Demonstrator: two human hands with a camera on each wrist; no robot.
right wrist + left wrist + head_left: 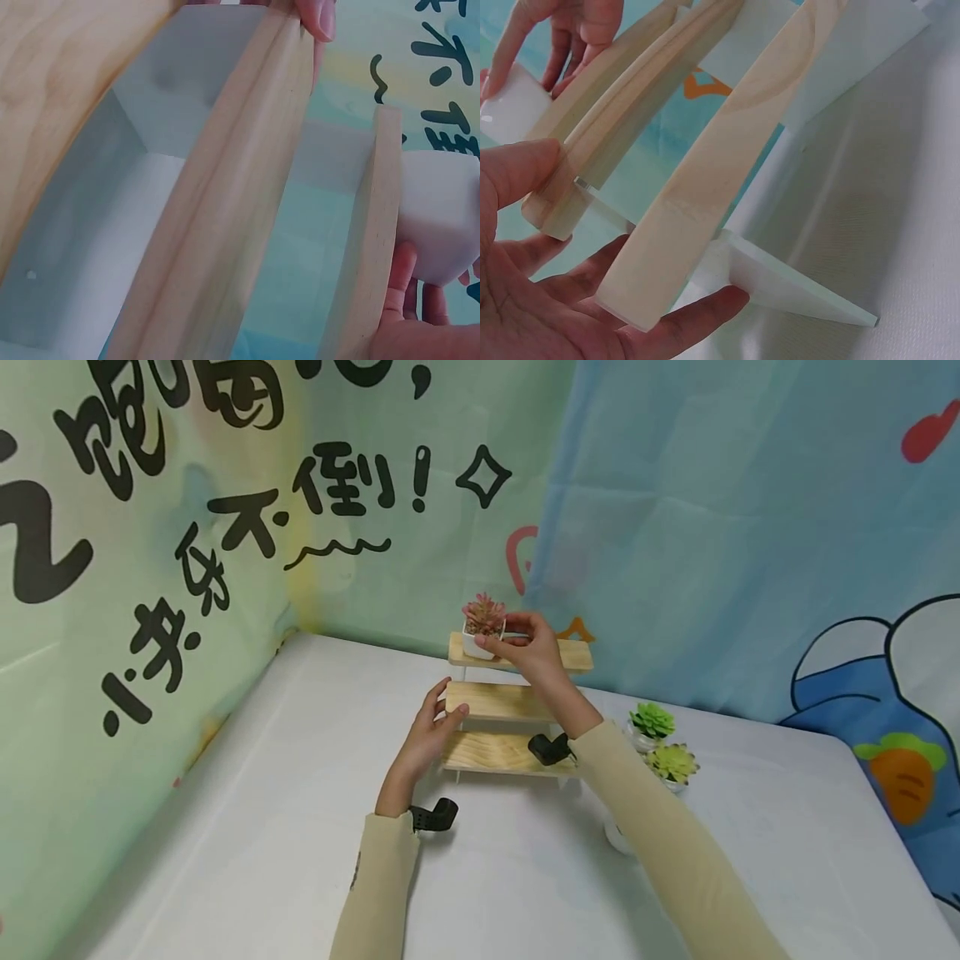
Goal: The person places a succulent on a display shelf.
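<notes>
A small three-tier plant stand with wooden boards [501, 752] and pale side panels [795, 281] stands on the white table. My left hand [426, 742] grips the left end of its middle board [498, 702], thumb on the upper side and fingers beneath. At the left end of the top board [573, 656], my right hand [536, 647] pinches a white pot [478, 647] holding a pink succulent [484, 612]. The right wrist view shows the white pot [439, 214] beside the top board, fingers against its side. Whether the pot bears on the board I cannot tell.
Right of the stand are a bright green succulent [651, 720] and a yellow-green succulent [672, 762] in pots. Another white pot [618, 837] is mostly hidden by my right sleeve. A printed cloth backdrop [675, 527] rises behind the table [300, 760].
</notes>
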